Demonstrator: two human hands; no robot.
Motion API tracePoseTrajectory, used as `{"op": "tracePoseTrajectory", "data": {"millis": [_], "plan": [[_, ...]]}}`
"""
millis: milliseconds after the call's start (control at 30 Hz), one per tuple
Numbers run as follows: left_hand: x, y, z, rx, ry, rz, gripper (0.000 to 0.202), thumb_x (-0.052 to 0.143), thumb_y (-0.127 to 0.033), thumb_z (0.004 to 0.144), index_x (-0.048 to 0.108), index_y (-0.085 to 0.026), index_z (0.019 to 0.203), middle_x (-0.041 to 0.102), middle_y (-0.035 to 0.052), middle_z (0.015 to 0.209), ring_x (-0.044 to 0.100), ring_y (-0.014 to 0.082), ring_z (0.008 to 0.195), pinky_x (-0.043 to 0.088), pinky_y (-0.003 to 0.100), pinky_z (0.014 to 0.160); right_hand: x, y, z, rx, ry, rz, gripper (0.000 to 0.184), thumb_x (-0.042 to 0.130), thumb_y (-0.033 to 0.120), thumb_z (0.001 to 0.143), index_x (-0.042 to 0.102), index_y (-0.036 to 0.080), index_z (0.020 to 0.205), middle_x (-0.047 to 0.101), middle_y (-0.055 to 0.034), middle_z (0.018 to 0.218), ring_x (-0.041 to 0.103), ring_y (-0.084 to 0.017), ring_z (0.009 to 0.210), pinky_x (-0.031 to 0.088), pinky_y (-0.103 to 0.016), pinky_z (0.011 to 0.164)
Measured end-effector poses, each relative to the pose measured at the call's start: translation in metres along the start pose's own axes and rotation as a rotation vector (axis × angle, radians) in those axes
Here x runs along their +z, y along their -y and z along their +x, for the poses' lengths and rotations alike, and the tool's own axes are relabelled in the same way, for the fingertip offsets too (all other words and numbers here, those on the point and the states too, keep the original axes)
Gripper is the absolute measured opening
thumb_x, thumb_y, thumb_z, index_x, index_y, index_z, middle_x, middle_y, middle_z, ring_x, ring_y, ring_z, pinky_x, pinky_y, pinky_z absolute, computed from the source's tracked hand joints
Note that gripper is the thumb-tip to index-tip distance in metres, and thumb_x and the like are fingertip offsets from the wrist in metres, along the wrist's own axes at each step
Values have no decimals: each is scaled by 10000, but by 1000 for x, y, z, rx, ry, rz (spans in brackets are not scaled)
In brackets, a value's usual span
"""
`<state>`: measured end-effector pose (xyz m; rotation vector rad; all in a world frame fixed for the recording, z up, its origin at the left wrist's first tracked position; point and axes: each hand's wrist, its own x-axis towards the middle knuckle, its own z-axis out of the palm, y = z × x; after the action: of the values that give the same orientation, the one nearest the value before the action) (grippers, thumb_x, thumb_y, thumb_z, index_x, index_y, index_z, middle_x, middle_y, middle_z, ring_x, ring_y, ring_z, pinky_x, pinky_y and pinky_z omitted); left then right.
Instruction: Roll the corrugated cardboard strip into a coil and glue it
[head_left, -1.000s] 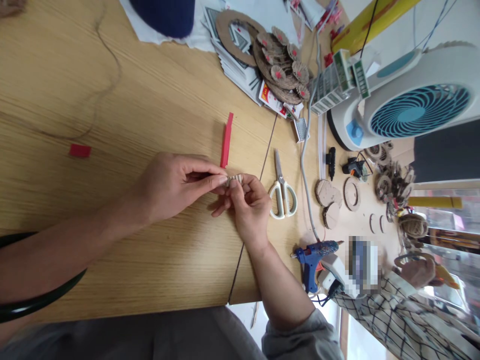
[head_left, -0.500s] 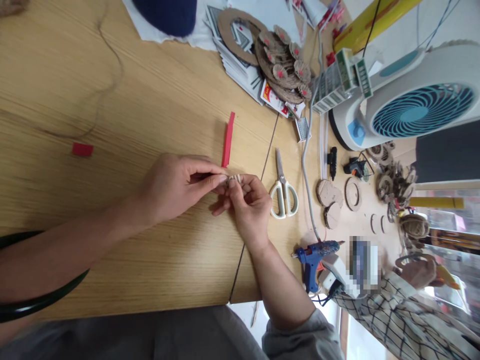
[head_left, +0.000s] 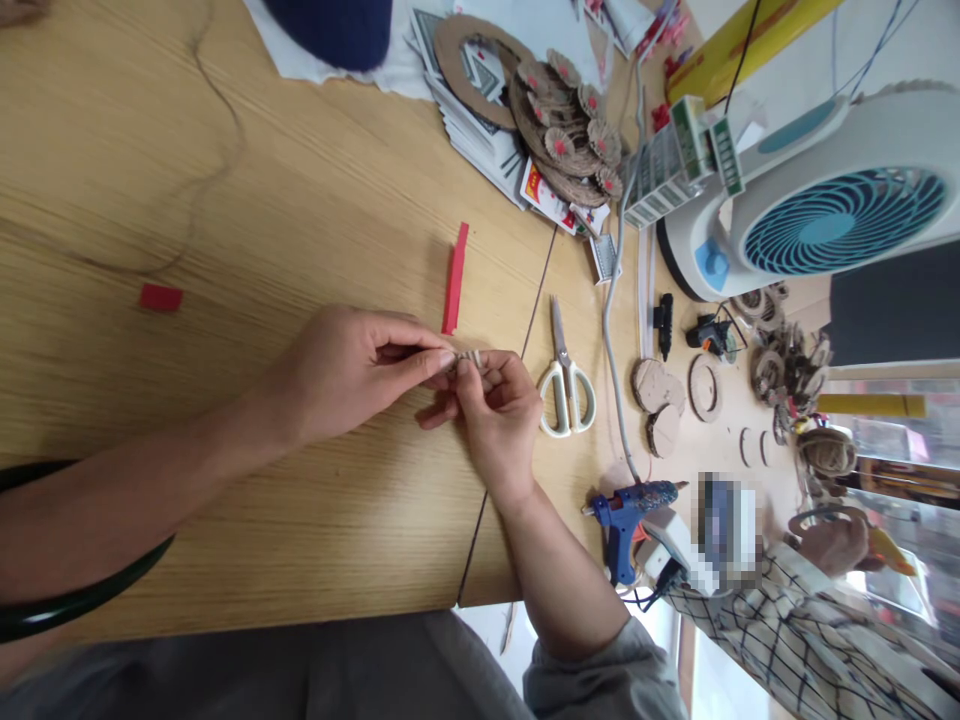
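Right hand's (head_left: 501, 425) lower fingers (head_left: 437, 410) shifted slightly; little else moved

In the head view, I see it and the left hand (head_left: 341, 370) pinching a small ribbed strip (head_left: 471, 356), well in from the desk's (head_left: 337, 560) near edge. That piece looks unfinished; red-centred rosettes (head_left: 560, 147) beyond seem done. How much remains, I can't tell.

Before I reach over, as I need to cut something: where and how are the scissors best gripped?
Grip the scissors by their pale handle loops, probably coming from the person's own side: the loops face that way, while the closed blades point away. They seem to lie flat, so a slight lift may help. The right hand is close by.
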<state>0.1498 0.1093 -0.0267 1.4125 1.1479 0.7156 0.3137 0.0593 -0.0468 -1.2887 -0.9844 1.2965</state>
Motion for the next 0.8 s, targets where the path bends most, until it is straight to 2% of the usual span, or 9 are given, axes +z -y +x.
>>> {"op": "tracePoseTrajectory", "data": {"millis": [200, 367, 467, 667, 800], "plan": [[0, 4, 1, -12, -21, 8, 270, 727, -439, 860, 898, -264, 976, 885, 15, 966, 821, 230, 887, 617, 309, 790, 2, 0, -1, -11, -43, -37, 360, 787, 520, 934, 540, 259, 909, 654, 97, 631, 691, -98, 460, 607, -169, 434], [0, 6, 2, -10, -45, 38, 241, 721, -406, 862, 898, -263, 940, 878, 0, 896, 813, 203, 816, 591, 284, 732, 3, 2, -1, 16, -51, -44, 307, 778, 477, 940, 571, 252, 916, 702, 69, 688, 684, -89, 486, 658, -197, 502], [1, 6, 2, 2, -56, 13, 243, 720, -408, 853, 895, -253, 922, 877, 4, 885, 817, 194, 797, 598, 268, 714, 2, 5, -1, 42, -30, -40, 293, 775, 469, 948, 588, 245, 922, 669, 81, 643, 696, -96, 487, 653, -197, 504], [2, 6, 0, 39, -70, -45, 234, 720, -417, 879, 881, -250, 912, 878, 2, 892, 828, 185, 782, 624, 247, 702, 1, 4, 1, 34, -2, 20, 375, 779, 569, 940, 608, 235, 949, 676, 85, 637, 678, -91, 470, 663, -204, 511], [2, 0, -2, 0, -68, -37, 218, 715, -408, 913, 860, -247, 888, 872, 4, 877, 827, 185, 810, 623, 232, 735, 0, 3, 1, 40, 3, 42, 403, 762, 614, 940, 628, 234, 955, 643, 95, 613, 656, -91, 459, 678, -227, 509]]}}
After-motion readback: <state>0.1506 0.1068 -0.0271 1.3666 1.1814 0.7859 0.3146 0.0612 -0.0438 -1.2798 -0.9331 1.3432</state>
